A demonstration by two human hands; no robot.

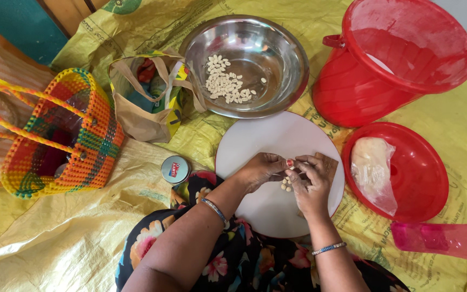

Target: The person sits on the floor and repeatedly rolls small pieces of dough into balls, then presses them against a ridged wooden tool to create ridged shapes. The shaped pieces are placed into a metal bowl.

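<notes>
Yellow tarp [109, 178] on floor w/ round white board [266, 140]; both hands, left hand [260, 170] & right hand [309, 186], pinch small dough bits [286, 186].

I have a single view, from the camera on the person's head, looking almost straight down at the floor in front of their lap. It sits close: forearms enter from the bottom edge, the round white board [277, 146] fills mid-frame, the steel bowl [277, 54] lies toward the top.
</notes>
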